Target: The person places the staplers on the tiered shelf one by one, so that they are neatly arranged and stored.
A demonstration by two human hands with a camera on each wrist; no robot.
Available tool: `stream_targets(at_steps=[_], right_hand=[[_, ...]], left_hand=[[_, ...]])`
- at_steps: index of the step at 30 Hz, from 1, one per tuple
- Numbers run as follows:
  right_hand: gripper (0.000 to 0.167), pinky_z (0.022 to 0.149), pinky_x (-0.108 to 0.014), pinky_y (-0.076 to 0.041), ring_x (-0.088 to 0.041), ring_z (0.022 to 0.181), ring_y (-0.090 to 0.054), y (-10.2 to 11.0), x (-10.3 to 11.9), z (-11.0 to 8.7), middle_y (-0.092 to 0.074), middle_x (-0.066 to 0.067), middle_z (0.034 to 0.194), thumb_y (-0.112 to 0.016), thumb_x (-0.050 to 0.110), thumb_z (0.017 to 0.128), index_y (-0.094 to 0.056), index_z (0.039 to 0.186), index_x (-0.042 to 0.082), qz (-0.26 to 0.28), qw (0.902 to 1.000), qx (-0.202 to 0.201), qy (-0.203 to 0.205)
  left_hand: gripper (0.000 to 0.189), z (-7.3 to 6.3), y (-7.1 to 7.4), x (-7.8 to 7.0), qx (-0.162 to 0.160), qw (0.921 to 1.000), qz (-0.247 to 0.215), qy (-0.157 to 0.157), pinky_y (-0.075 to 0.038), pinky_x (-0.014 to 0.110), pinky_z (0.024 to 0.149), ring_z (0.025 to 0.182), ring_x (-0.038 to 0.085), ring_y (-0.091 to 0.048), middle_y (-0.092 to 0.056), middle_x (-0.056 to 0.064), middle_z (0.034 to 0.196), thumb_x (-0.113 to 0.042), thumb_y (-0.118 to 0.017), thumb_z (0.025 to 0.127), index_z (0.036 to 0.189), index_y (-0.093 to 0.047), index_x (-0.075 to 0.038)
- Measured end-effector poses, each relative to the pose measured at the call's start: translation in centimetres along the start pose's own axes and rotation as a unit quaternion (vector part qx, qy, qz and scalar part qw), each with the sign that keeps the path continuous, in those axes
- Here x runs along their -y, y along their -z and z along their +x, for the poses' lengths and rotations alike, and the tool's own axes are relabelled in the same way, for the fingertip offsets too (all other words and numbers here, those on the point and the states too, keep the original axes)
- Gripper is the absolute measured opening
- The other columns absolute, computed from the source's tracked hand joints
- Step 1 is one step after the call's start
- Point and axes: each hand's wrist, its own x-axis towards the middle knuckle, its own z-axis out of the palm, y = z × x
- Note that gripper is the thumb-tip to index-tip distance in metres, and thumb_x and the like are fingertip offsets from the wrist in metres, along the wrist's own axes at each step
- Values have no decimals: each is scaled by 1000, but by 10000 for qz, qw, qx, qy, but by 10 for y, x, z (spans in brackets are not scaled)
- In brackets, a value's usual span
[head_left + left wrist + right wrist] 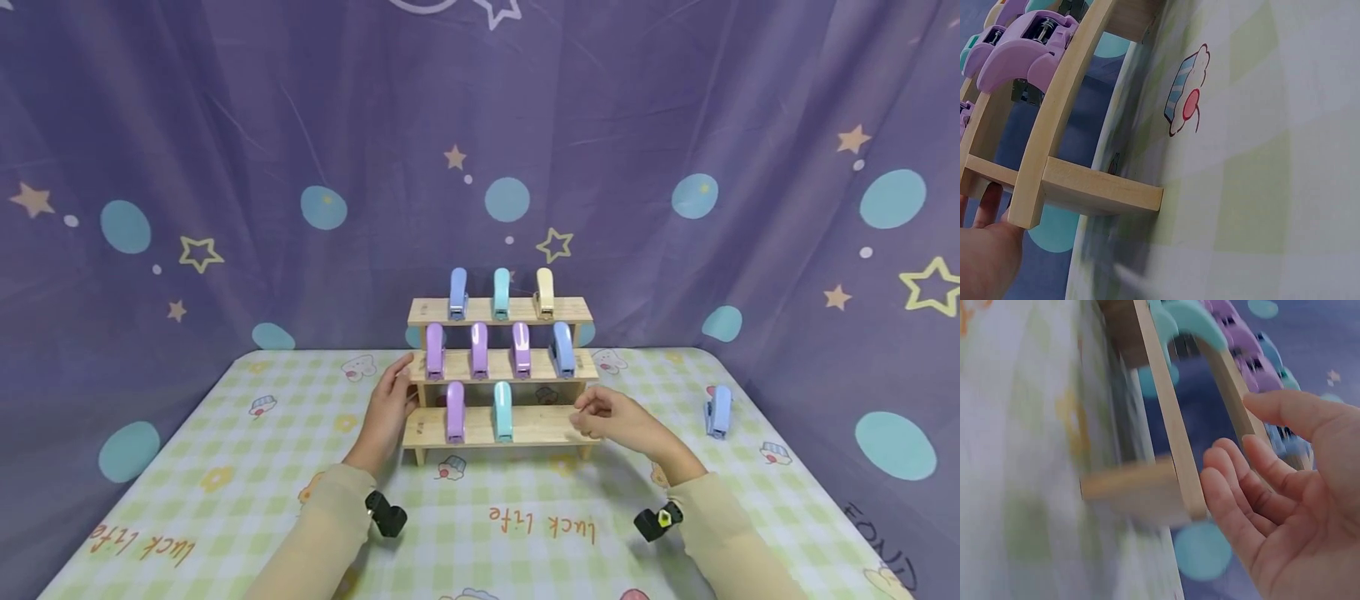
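A three-tier wooden rack [525,426] stands on the table with small staplers on its shelves. My left hand [386,413] is at its left side, the fingers [988,206] touching the frame beside the shelf end. At the right end of the bottom shelf is my right hand [618,418], its fingers [1225,506] loosely bent, nothing held. A purple stapler [455,413] and a teal stapler [502,412] sit on that shelf. The middle shelf carries purple staplers [479,351] and a blue stapler [562,350]. On top are blue, teal and cream staplers [545,293].
Off to the right, a light blue stapler [719,412] stands alone on the table. A green checked cloth [262,492] with printed pictures covers the tabletop. Behind the rack hangs a purple curtain [420,108] with stars and dots.
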Motion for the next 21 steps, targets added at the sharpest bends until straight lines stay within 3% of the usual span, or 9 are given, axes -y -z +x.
stream_targets(at_steps=[5,8,15,21], right_hand=[[35,80,-51,-56,-35,91,-63,26,-11,-11,-63,-11,99,-69,26,97,-57,116,-1,-342,9967,-702,-208],[38,81,-51,-57,-38,94,-63,43,-17,-19,-64,-12,102,-68,28,98,-55,119,-1,-449,9933,-1009,-347],[46,82,-37,-58,-26,99,-61,79,-31,-43,-62,-17,114,-61,31,102,-50,127,-6,-695,9840,-1555,-522],[52,82,-32,-51,-11,98,-57,97,-45,-56,-62,-17,118,-59,39,102,-51,135,-1,-1080,9679,-2075,-916]], left_hand=[[49,-1,0,-1,-16,10000,-48,15,-38,45,114,136,37,-43,-36,20,154,-31,-34,112,157,-32,-12],[49,-1,1,0,-16,10000,-3,-29,-39,45,113,135,36,-43,-37,20,153,-31,-33,112,157,-33,-12],[48,-1,0,1,12,10000,-14,-42,-40,45,112,135,36,-44,-38,18,153,-30,-34,112,156,-33,-12],[47,-2,0,-1,-12,10000,-28,-71,-39,47,113,135,38,-44,-38,20,152,-29,-34,112,156,-34,-11]])
